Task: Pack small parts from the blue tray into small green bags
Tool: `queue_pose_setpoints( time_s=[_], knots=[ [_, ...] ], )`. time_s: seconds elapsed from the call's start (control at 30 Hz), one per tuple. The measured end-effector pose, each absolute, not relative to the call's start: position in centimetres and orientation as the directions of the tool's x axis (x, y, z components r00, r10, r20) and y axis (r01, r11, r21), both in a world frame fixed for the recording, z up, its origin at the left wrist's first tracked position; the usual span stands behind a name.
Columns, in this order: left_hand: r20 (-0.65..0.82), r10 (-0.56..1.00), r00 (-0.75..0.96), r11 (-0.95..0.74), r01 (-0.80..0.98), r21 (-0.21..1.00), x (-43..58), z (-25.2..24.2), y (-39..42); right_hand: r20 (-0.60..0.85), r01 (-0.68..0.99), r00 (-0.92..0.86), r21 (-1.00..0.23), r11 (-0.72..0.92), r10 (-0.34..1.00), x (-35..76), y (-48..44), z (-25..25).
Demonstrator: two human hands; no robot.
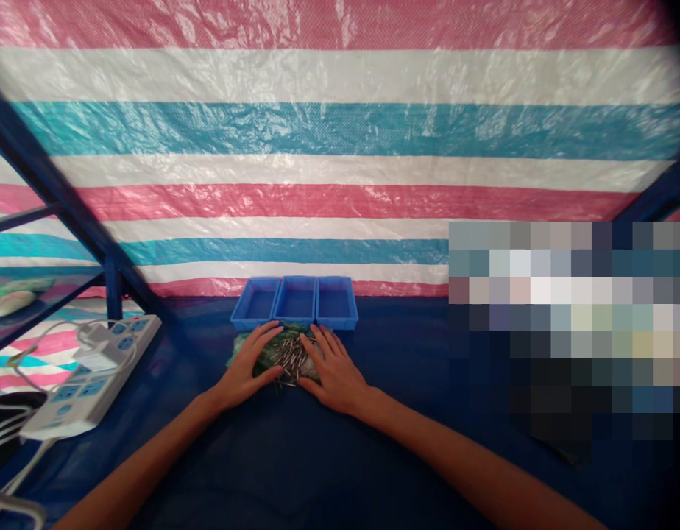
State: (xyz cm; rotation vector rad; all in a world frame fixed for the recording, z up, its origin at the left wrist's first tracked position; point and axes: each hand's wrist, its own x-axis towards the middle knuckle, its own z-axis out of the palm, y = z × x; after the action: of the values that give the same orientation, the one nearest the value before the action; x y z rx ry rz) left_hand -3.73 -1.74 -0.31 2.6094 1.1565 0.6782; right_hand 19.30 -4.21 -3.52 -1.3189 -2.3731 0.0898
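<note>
A heap of thin metal pieces, like nails or screws, lies on a crumpled green plastic bag on the dark blue table. My left hand rests at the heap's left side, thumb and fingers spread. On the other side, my right hand lies over the bag's right part, its fingers apart too. Neither hand grips anything. Right behind the bag stand three blue trays side by side: a left one, a middle one and a right one.
A white power strip with plugs and cables lies at the left. Blue metal bars frame the table. Behind hangs a striped plastic sheet. The right side is partly pixelated, with a dark object's edge below.
</note>
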Motion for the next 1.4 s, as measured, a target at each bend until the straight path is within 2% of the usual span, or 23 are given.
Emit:
queue_pose_setpoints(
  time_s=[0.07, 0.37, 0.6, 0.7, 0.77, 0.9, 1.03, 1.23, 1.4],
  knots=[
    [0.347, 0.764, 0.544, -0.645, 0.631, 0.431, -3.8, -0.1, -1.6, 0.328, 0.798, -0.457, -0.260, 0.544, 0.827, 19.3, -4.2, -3.5],
    [0.482, 0.829, 0.282, -0.547, 0.590, 0.594, -3.3, -0.5, -0.1, 0.351, 0.785, -0.443, -0.292, 0.546, 0.825, 19.2, -4.1, -3.4],
    [0.556, 0.823, 0.114, -0.497, 0.619, 0.608, -2.1, 2.1, 0.8, 0.436, 0.772, -0.392, -0.322, 0.547, 0.810, 19.0, -4.2, -2.2],
    [0.501, 0.853, 0.147, -0.444, 0.709, 0.547, -1.6, 2.6, 2.0, 0.475, 0.776, -0.313, -0.372, 0.510, 0.822, 18.6, -3.8, -1.7],
    [0.462, 0.855, 0.235, -0.448, 0.784, 0.429, -1.3, 2.5, 2.8, 0.495, 0.770, -0.245, -0.422, 0.478, 0.833, 18.3, -3.3, -1.4],
    [0.511, 0.805, 0.300, -0.446, 0.875, 0.189, -1.4, 1.9, 3.2, 0.530, 0.749, -0.158, -0.486, 0.451, 0.833, 18.0, -2.8, -1.2],
    [0.516, 0.776, 0.363, -0.459, 0.886, 0.066, -1.9, 1.3, 2.7, 0.529, 0.745, -0.125, -0.509, 0.432, 0.839, 18.1, -2.9, -1.4],
    [0.488, 0.763, 0.425, -0.484, 0.875, -0.005, -2.3, 1.0, 2.3, 0.500, 0.754, -0.118, -0.517, 0.405, 0.858, 18.6, -2.8, -0.8],
    [0.414, 0.764, 0.495, -0.565, 0.823, 0.060, -2.3, 1.1, 2.1, 0.498, 0.731, -0.073, -0.563, 0.386, 0.864, 18.8, -2.9, -0.8]
  ],
)
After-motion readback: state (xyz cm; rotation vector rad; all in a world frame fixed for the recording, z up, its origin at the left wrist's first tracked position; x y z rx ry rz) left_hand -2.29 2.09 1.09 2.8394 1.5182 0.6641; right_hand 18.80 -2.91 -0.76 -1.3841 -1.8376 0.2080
